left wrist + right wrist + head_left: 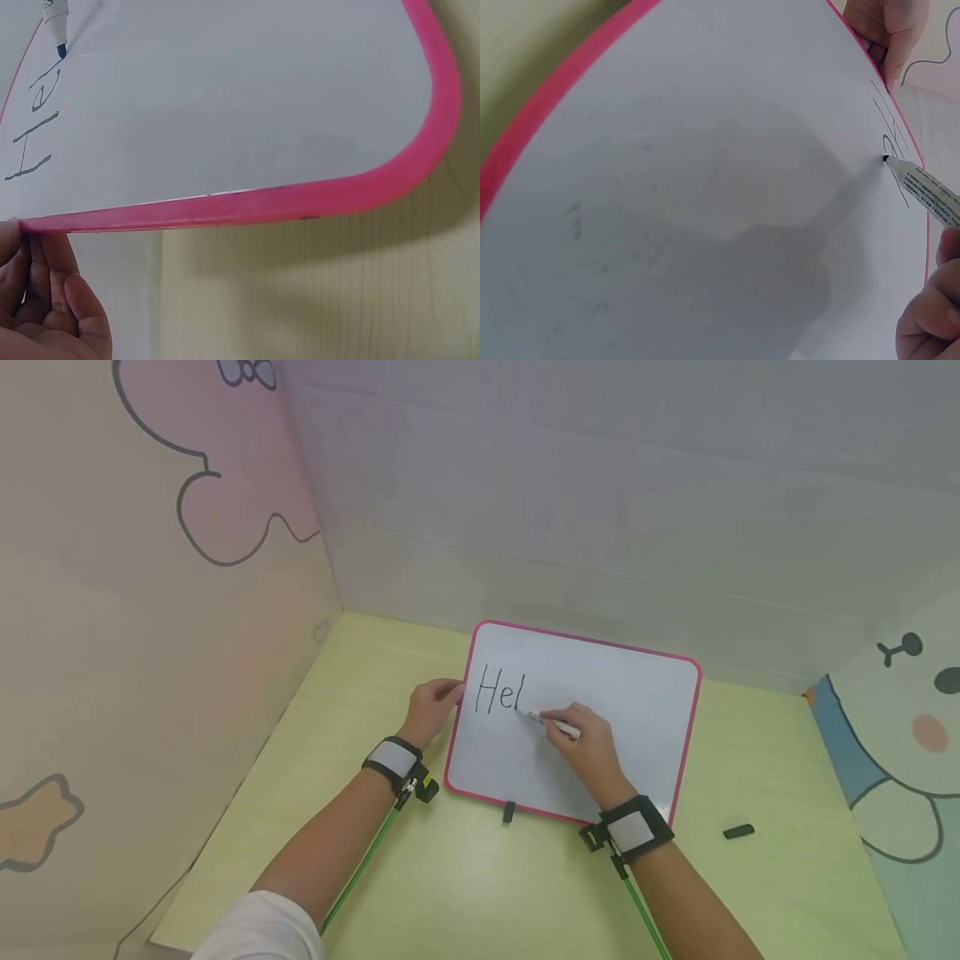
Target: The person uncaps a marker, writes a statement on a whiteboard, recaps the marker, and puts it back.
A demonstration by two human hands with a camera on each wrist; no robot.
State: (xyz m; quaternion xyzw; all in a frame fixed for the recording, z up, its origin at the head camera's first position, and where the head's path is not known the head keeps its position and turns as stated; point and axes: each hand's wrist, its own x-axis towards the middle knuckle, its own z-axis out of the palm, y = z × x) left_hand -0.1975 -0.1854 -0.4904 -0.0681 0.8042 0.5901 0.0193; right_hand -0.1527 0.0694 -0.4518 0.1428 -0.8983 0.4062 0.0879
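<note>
Right hand (588, 745) is gripping a white marker (535, 717) — dark tip touching the whiteboard (615, 685) at the foot of the "l" in the black letters "Hel" (500, 692). Left hand (432, 706) is pinching the pink-framed left edge. Whiteboard is resting on a yellow table (375, 652), near the back wall (585, 510). Black tab (509, 812) is jutting from the lower frame — small black piece (738, 831) is lying farther right.

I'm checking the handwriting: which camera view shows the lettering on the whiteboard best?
The head view: the lettering sits upright and reads "Hel" on the whiteboard. The left wrist view shows it turned sideways; the right wrist view squeezes it, steeply slanted, near the right edge.
</note>
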